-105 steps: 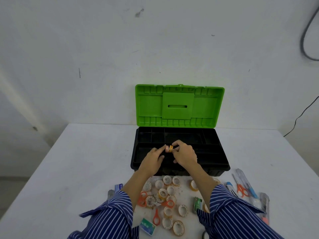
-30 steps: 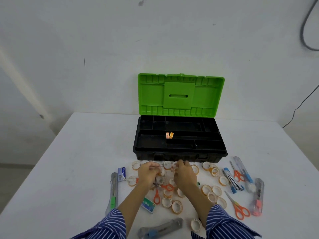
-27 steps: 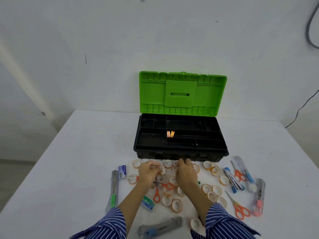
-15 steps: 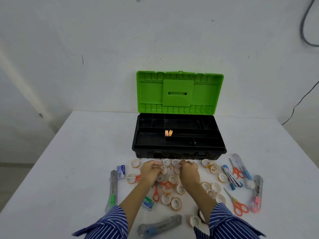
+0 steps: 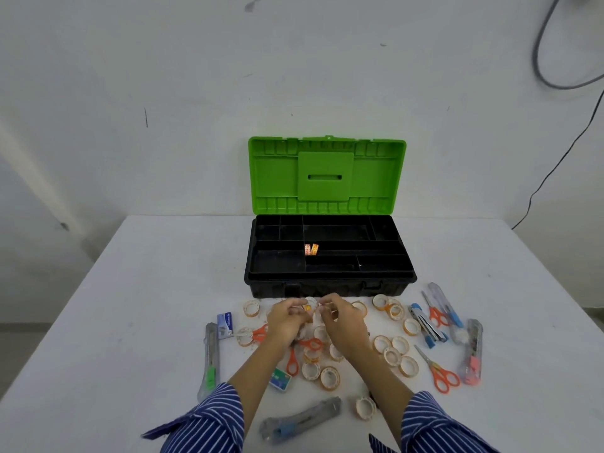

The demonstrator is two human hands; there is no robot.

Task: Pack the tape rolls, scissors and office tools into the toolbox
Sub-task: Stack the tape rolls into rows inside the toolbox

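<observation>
The black toolbox (image 5: 330, 276) at the back of the desk (image 5: 130, 305) now holds two small rolls (image 5: 311, 249), so packing has barely begun; both hands, left hand (image 5: 286, 323) and right hand (image 5: 343, 325), have dropped back to the scattered pile and pinch another tape roll (image 5: 309, 307) between them, though their fingers hide which hand truly grips it.

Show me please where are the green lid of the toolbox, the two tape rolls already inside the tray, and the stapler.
green lid (image 5: 327, 175): head view, on its raised middle panel.
two tape rolls (image 5: 311, 249): head view, where both touch.
stapler (image 5: 426, 326): head view, on its body.
</observation>
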